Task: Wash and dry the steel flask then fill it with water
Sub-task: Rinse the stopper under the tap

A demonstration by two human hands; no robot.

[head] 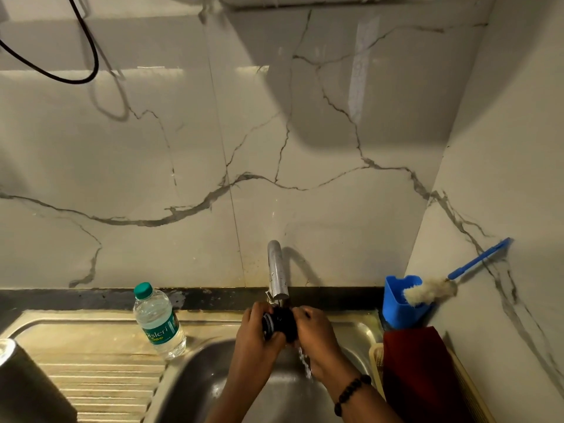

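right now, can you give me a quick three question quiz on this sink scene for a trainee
1. True or false: both hands hold the black flask lid under the tap.
2. Where does the steel flask stand? A) in the basin B) on the draining board at left C) in the blue holder
3. Fill in: the bottle brush rests in the blue ____.

Key: 1 true; 2 B; 3 holder

Dark flask (pixel 18 383) upright on drainboard, uncapped
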